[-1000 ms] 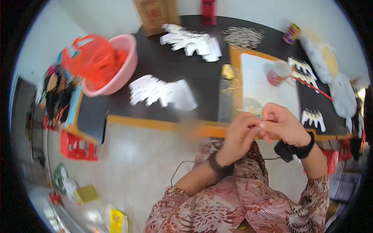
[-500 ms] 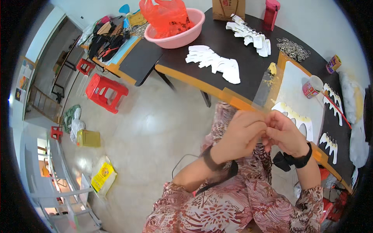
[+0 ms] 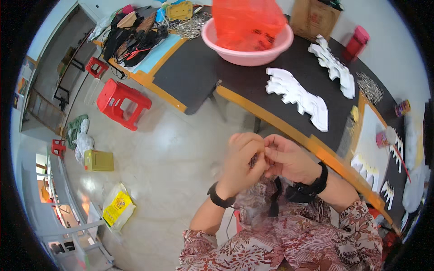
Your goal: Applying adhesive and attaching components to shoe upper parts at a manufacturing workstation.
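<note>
Over my lap, just off the table's front edge, my left hand (image 3: 243, 160) and my right hand (image 3: 289, 159) meet with fingertips pinched together. Whatever is between the fingers is hidden or too small to make out. To the right on the table, white scalloped pieces (image 3: 364, 169) with yellowish glue along one edge lie on a pale sheet (image 3: 365, 143). A small tub (image 3: 383, 139) stands there with a red stick (image 3: 402, 159) beside it. Farther back are a stack of white wavy-cut pieces (image 3: 299, 98), a second such stack (image 3: 333, 67) and a pile of metal rings (image 3: 370, 88).
A pink basin (image 3: 246, 58) holding a red plastic bag (image 3: 246, 25) stands at the back, near a brown paper bag (image 3: 315, 19) and a pink bottle (image 3: 356, 43). On the floor at left are a red stool (image 3: 118, 101), a yellowish tin (image 3: 99, 161) and a yellow-white sack (image 3: 118, 207).
The view has swung, so the table's things appear farther right. My joined hands have shifted left in the picture, away from the table edge, with the fingers still pinched together.
</note>
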A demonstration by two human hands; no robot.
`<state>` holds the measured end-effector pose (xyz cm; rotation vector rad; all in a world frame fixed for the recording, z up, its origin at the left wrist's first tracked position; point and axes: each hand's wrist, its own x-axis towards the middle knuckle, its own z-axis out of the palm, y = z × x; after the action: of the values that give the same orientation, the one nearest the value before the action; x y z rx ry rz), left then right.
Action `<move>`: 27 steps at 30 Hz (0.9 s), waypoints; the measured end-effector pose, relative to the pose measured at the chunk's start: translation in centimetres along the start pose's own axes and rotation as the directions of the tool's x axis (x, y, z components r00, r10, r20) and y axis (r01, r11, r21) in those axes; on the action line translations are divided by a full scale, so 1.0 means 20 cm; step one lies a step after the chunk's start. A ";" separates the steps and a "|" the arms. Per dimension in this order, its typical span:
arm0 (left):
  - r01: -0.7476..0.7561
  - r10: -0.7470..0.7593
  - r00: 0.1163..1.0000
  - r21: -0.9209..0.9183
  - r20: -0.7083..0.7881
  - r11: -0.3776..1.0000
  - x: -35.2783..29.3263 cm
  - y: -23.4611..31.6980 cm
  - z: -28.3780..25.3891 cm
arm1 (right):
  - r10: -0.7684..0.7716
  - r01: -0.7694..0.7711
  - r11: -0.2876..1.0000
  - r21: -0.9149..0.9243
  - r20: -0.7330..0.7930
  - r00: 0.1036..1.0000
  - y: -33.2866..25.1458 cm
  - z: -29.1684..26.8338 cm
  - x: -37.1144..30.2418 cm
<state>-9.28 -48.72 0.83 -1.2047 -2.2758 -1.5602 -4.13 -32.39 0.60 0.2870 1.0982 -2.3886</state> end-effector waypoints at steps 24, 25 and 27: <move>0.570 -0.586 0.810 -0.200 -0.029 0.797 0.74 -0.78 -1.21 | -0.084 0.285 0.861 0.420 -0.436 0.896 -0.57 0.71 1.32; 0.521 -0.532 0.847 -0.196 -0.004 0.831 0.79 -0.80 -1.19 | -0.090 0.306 0.854 0.420 -0.461 0.883 -0.60 0.67 1.32; 0.553 -0.562 0.827 -0.220 0.021 0.804 0.91 -0.84 -1.16 | -0.095 0.311 0.858 0.408 -0.469 0.878 -0.64 0.58 1.38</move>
<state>-40.06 -60.76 8.47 -0.5204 -2.6356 -2.0426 -34.26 -43.58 5.92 0.9587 0.7148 -2.8591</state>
